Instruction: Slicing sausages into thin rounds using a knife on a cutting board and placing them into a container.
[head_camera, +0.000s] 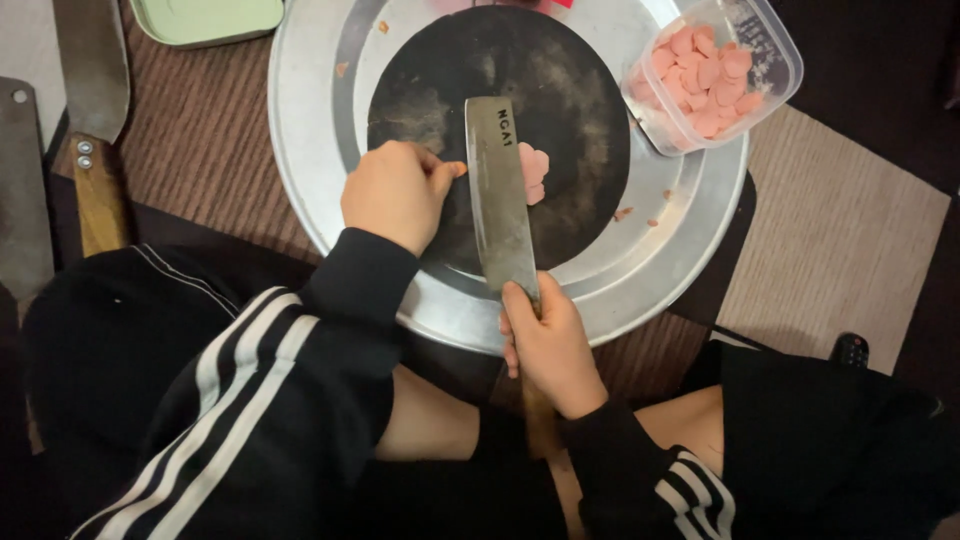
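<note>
The right hand (548, 345) grips a cleaver (500, 190) on the dark round board (580, 90), blade beside cut pink slices (535, 172), while the left hand (397, 192) curls closed holding the uncut piece steady against it.

A clear square plastic container (722, 72) of pink round slices sits on the upper right rim of the wide round metal tray (300, 120). A pale green flat lid (205, 18) lies at the top edge. On the left rest a wooden-handled steel cleaver (93, 110) and a grey metal blade (22, 190), on the brown ribbed mat (200, 150).
</note>
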